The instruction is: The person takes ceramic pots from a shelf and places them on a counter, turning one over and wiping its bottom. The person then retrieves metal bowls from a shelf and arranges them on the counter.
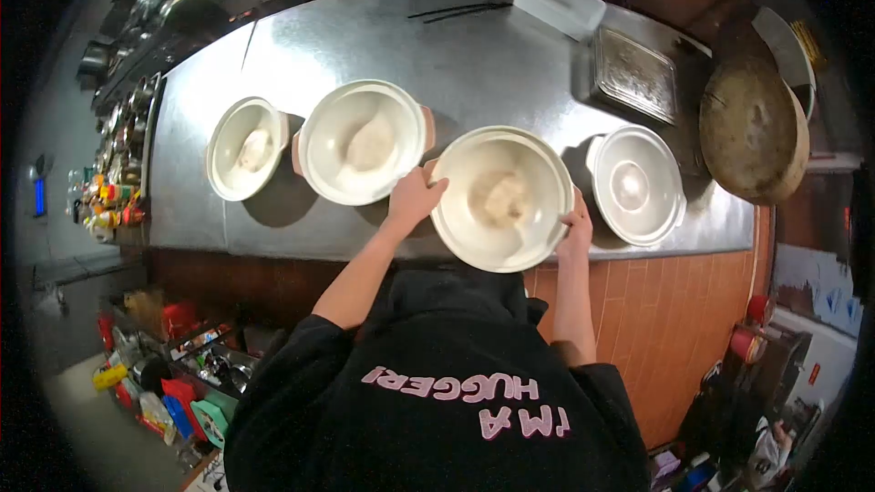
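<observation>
My left hand (415,199) is closed around the left handle of a cream-coloured casserole pot (460,228). On its opposite side, my right hand (574,226) grips the other handle. The pot is over the table's front edge, tipped a little towards me; a pale brownish patch shows in its bottom. To its left are a similar pot (319,164) with pinkish handles and, farther along, a smaller one (221,167). A fourth cream pot (652,226) stands just right of my right hand, with a round shiny patch in its base.
The pots share a steel table (419,50). Farther back lie dark chopsticks (460,12), a clear plastic bin (558,2) and a lidded metal container (635,73). A large worn round pan (749,128) leans at the right end. Bottles (114,205) crowd the far left.
</observation>
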`<state>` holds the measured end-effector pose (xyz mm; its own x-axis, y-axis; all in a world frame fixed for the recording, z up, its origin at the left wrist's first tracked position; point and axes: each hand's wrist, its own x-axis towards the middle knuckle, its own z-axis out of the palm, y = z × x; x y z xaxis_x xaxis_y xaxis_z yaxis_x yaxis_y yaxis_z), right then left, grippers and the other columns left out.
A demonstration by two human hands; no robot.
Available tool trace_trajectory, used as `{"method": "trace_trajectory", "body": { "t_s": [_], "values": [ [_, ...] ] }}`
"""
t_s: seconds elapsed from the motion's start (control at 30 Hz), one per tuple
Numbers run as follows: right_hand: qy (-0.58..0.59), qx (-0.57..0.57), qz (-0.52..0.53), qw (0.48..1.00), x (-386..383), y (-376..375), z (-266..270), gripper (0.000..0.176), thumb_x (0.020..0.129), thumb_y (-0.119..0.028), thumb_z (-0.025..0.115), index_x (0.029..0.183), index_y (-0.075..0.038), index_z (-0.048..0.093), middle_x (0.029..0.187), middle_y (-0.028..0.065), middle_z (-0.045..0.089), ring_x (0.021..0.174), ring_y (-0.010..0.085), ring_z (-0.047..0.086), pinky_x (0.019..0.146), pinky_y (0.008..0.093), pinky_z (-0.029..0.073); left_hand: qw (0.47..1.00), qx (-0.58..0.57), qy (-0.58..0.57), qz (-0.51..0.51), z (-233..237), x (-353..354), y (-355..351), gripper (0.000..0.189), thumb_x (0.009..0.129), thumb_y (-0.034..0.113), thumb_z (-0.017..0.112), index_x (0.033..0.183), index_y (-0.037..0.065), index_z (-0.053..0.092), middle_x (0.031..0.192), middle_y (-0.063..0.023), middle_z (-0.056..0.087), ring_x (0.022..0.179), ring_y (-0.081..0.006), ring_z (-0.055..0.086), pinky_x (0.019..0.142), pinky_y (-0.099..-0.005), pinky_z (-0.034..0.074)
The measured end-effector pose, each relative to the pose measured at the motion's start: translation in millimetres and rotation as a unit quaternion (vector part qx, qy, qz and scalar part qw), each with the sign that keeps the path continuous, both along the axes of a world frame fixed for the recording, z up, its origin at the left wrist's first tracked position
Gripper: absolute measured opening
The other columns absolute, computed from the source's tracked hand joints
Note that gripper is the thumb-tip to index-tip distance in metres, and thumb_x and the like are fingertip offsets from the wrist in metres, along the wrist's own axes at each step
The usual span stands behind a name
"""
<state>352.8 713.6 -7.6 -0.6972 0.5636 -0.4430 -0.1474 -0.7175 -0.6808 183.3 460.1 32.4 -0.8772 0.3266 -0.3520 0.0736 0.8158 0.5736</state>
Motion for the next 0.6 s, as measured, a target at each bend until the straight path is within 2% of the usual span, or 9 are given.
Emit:
{"method": "trace_trajectory", "body": {
  "t_s": [0.13,0.23,0.3,0.33,0.4,0.47,0.5,0.57,0.6],
  "values": [
    [-0.043,0.0,-0.037,0.998,-3,5,-6,0.066,0.057,0.013,0.039,0.121,0.001,0.05,0.115,0.0136,0.056,0.104,0.0261,0.056,0.089,0.0361,0.048,1.0,0.016,-0.021,0.002,-3,0,4,0.05,0.075,0.042,0.063,0.089,-0.005,0.058,0.083,-0.024,0.062,0.084,-0.0381,0.061,0.073,-0.0442,0.047],
    [-0.063,0.003,-0.022,0.998,-4,10,-8,0.065,0.058,0.012,0.039,0.122,0.002,0.049,0.116,0.0131,0.055,0.105,0.0252,0.056,0.089,0.0336,0.048,1.0,0.007,-0.028,0.008,-8,1,6,0.049,0.075,0.042,0.064,0.088,-0.005,0.058,0.083,-0.0237,0.062,0.083,-0.0379,0.06,0.072,-0.0437,0.046],
    [-0.044,0.006,-0.019,0.999,-5,14,-12,0.066,0.058,0.012,0.039,0.122,0.003,0.048,0.117,0.0135,0.055,0.106,0.0255,0.055,0.089,0.0336,0.048,0.997,0.072,0.004,0.027,-12,4,9,0.046,0.075,0.04,0.064,0.089,-0.004,0.058,0.084,-0.0227,0.062,0.082,-0.0378,0.059,0.072,-0.0431,0.046],
    [-0.025,0.01,-0.019,0.999,-5,16,-14,0.066,0.058,0.011,0.039,0.123,0.003,0.047,0.117,0.0139,0.055,0.107,0.0259,0.055,0.089,0.0337,0.047,0.997,0.069,0.006,0.031,-18,4,10,0.046,0.075,0.04,0.064,0.089,-0.004,0.058,0.084,-0.0227,0.062,0.082,-0.0378,0.059,0.072,-0.0431,0.046],
    [-0.027,-0.002,-0.033,0.999,-8,18,-9,0.069,0.057,0.011,0.037,0.125,0.003,0.045,0.118,0.0138,0.054,0.107,0.026,0.055,0.09,0.0342,0.047,0.987,0.156,0.011,0.04,-29,-1,15,0.044,0.076,0.037,0.063,0.092,-0.004,0.058,0.086,-0.0217,0.062,0.083,-0.0369,0.059,0.071,-0.042,0.045],
    [-0.026,0.008,-0.05,0.998,-10,18,-3,0.059,0.067,0.01,0.041,0.125,0.002,0.046,0.115,0.0123,0.056,0.106,0.0235,0.055,0.091,0.0336,0.046,0.982,0.182,-0.007,0.051,-31,-5,18,0.042,0.078,0.034,0.062,0.092,-0.005,0.058,0.083,-0.0211,0.062,0.08,-0.0353,0.06,0.07,-0.0406,0.045],
    [-0.026,0.006,-0.046,0.999,-10,17,3,0.059,0.067,0.01,0.041,0.125,0.002,0.046,0.115,0.0123,0.056,0.106,0.0235,0.055,0.091,0.0336,0.046,0.976,0.214,-0.025,0.042,-32,-5,19,0.041,0.078,0.033,0.061,0.092,-0.006,0.058,0.081,-0.0207,0.062,0.078,-0.0339,0.06,0.069,-0.0395,0.045],
    [-0.115,0.051,-0.068,0.99,-9,12,16,0.041,0.081,0.002,0.047,0.123,0.003,0.049,0.113,0.0102,0.057,0.103,0.0202,0.055,0.09,0.0324,0.045,0.964,0.259,-0.06,0.029,-49,-14,14,0.038,0.08,0.03,0.059,0.087,-0.007,0.059,0.071,-0.0188,0.061,0.07,-0.0282,0.061,0.065,-0.036,0.045],
    [-0.113,0.05,-0.062,0.99,-6,10,15,0.041,0.081,0.002,0.047,0.123,0.003,0.049,0.113,0.0102,0.057,0.103,0.0202,0.055,0.09,0.0324,0.045,0.964,0.258,-0.057,0.034,-37,-15,10,0.038,0.08,0.03,0.059,0.087,-0.007,0.059,0.071,-0.0188,0.061,0.07,-0.0282,0.061,0.065,-0.036,0.045]
  ]
}}
